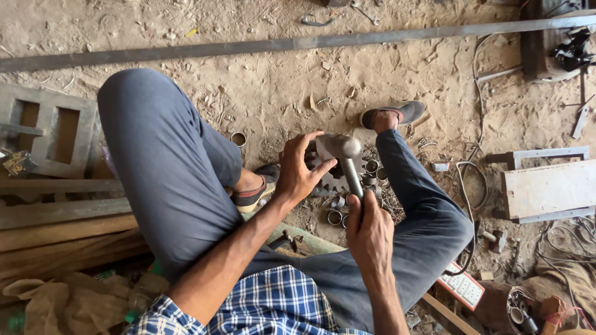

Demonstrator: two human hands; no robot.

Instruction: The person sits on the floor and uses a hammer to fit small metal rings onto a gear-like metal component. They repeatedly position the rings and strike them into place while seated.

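Head view: my left hand (pixel 300 172) pins the toothed grey steel gear (pixel 329 177) on the dirt between my feet. My right hand (pixel 370 229) is wrapped around the grey metal hammer (pixel 347 160), its head at twelve o'clock of the gear. Best I keep my fingers off the teeth and strike square.

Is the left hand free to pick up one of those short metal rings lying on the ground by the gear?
Probably not right now: the left hand is gripping the gear. The metal rings lie close below, uncovered, so once it lets go the way looks open.
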